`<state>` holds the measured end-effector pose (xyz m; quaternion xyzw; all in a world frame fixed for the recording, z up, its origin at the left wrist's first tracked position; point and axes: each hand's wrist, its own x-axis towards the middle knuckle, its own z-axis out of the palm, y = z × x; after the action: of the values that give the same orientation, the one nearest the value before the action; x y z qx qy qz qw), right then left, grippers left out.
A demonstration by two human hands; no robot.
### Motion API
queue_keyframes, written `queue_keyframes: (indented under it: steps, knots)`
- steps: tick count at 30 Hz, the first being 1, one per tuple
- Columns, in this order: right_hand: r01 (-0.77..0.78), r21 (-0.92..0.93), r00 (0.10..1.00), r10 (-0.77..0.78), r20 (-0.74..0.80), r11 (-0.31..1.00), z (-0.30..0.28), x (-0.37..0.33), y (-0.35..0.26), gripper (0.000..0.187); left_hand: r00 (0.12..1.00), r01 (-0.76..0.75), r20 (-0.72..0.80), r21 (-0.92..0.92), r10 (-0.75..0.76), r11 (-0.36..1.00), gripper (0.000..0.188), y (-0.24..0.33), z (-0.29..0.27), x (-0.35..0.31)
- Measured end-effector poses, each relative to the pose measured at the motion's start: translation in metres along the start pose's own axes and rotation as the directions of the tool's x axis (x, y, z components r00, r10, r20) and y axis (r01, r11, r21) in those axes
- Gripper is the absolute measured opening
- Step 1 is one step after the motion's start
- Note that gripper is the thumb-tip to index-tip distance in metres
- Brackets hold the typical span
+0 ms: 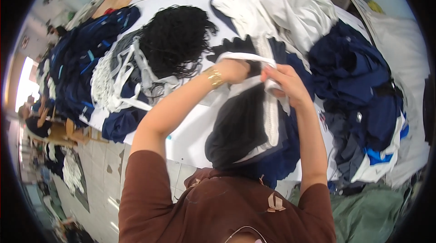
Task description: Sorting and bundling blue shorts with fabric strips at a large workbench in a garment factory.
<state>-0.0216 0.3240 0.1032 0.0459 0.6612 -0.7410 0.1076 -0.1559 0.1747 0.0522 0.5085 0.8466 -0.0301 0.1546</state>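
Both my hands are over a pile of garments on the white table. A white fabric strip (pixel 247 56) arcs between them. My left hand (pixel 234 71), with a gold bracelet at the wrist, is closed at the strip's left part; its fingertips are partly hidden. My right hand (pixel 287 83) pinches the strip's other part between thumb and fingers, with a loose fold hanging below. Under them lies a black garment (pixel 238 122) with a pale ribbed band (pixel 271 120) along its right side. Black ruffled fabric (pixel 234 46) lies just beyond my left hand.
A heap of black strips (pixel 175 38) and white strips (pixel 118 79) lies left on the white table (pixel 188 140). Navy garments are piled at the far left (pixel 77 56) and right (pixel 354 70). White cloth (pixel 290 6) is heaped at the back. Other people sit at far left.
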Motion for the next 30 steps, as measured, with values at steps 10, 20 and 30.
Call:
queue_keyframes:
  steps: [10,20,30]
  knots:
    - [0.029,-0.046,0.992,-0.034,-0.124,0.999,-0.009,-0.015,0.017,0.026,0.999,-0.038,-0.016,-0.053,0.037,0.998,0.033,0.03,-0.015,0.004]
    - [0.014,-0.174,0.999,-0.021,-0.04,0.985,0.01,-0.014,0.004,0.023,0.968,0.075,-0.233,-0.083,-0.093,0.994,0.026,-0.001,-0.006,-0.007]
    - [-0.006,0.049,0.973,-0.005,0.231,0.999,-0.011,-0.009,0.006,0.027,0.931,-0.126,-0.355,-0.544,-0.091,0.83,0.01,0.014,-0.027,-0.015]
